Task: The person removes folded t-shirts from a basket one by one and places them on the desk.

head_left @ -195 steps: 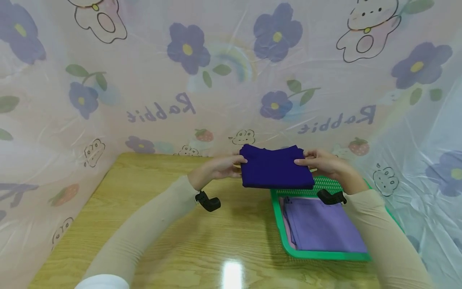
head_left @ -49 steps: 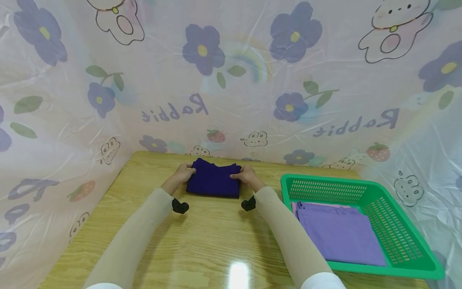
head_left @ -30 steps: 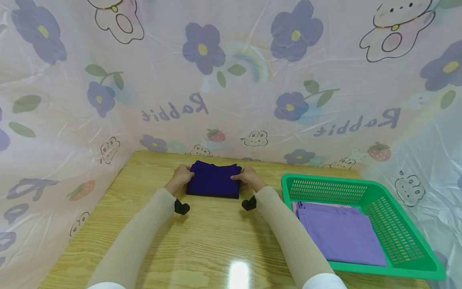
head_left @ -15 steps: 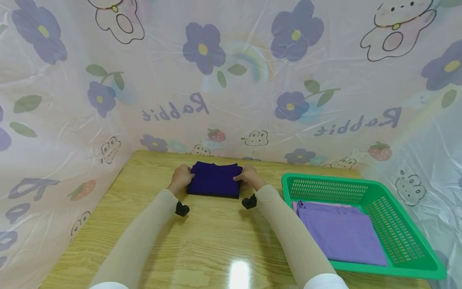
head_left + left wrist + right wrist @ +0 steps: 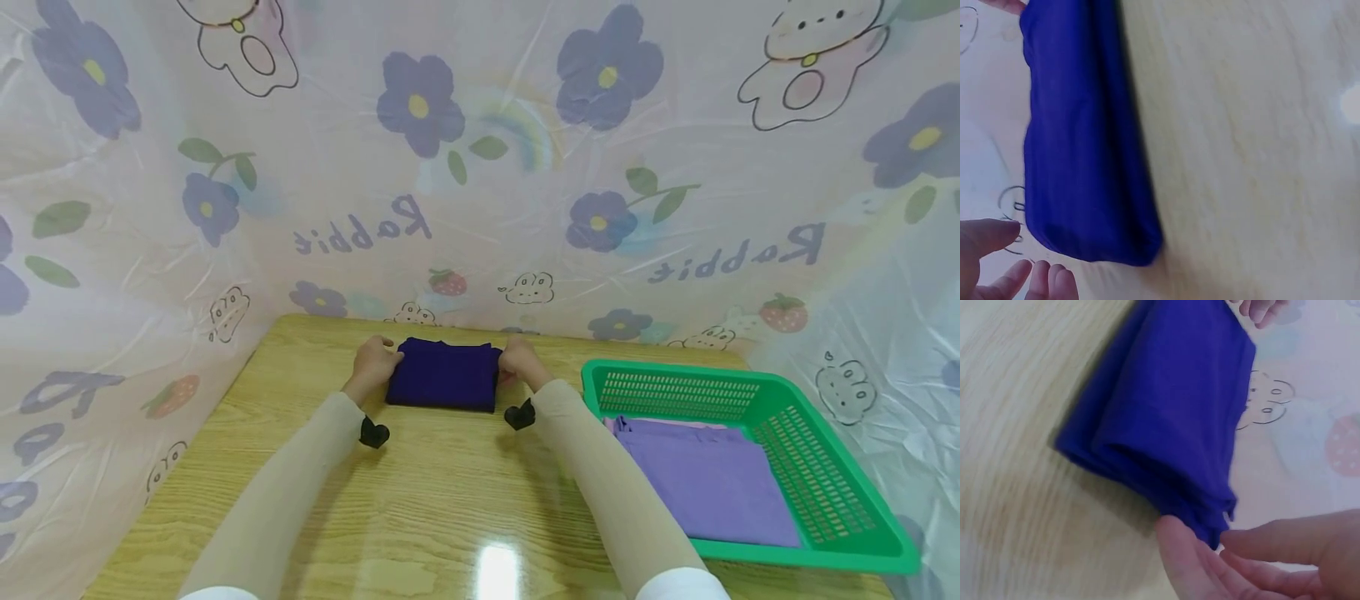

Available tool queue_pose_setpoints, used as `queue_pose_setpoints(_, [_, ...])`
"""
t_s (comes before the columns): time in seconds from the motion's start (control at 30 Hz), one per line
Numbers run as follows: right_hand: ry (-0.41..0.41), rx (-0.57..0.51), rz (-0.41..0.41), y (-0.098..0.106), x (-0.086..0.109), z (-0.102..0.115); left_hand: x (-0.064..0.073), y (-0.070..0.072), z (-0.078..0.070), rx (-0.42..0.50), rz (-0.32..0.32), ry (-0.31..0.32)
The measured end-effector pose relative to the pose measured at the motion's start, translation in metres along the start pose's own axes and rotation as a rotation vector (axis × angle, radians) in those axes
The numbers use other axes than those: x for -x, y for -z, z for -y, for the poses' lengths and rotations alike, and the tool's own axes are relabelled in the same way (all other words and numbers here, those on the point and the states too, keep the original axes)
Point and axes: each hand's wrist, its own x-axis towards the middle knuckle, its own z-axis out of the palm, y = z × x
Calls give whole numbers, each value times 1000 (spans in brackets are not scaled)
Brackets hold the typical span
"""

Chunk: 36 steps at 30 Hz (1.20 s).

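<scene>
A folded dark blue cloth [image 5: 442, 377] lies flat on the wooden table, toward its back edge. My left hand [image 5: 374, 364] is at the cloth's left end. In the left wrist view its thumb [image 5: 999, 236] and fingertips are spread just off the cloth's rounded end. My right hand [image 5: 521, 362] is at the other end. In the right wrist view its thumb and fingers [image 5: 1179, 550] pinch a corner of the lower layers, where the folded edges stand slightly apart.
A green plastic basket [image 5: 832, 467] stands on the right of the table [image 5: 420, 500], holding a folded light purple cloth [image 5: 705, 479] with pink cloth [image 5: 701, 424] under it. A printed curtain [image 5: 480, 242] closes off the back and sides.
The dark blue cloth, held over the basket's edge earlier, has moved left and down onto the table. My left fingers have come off its end; my right hand has shifted to the corner.
</scene>
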Motion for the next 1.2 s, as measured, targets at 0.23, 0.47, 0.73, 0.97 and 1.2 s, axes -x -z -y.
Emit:
queue_pose_setpoints(0.23, [68, -78, 18, 9, 10, 9, -1, 2, -13, 4, -4, -65])
queue_pose_setpoints(0.47, [108, -190, -8, 21, 22, 20, 2, 2, -30, 53, 30, -96])
queue_pose_setpoints(0.73, [159, -284, 27, 45, 40, 34, 10, 3, -55, 194, 106, -129])
queue_pose_setpoints(0.97, [217, -242, 25, 65, 50, 37, 18, 1, -76, 349, 209, -144])
queue_pose_setpoints(1.2, [218, -200, 36, 85, 66, 35, 29, -2, -100, 460, 283, -116])
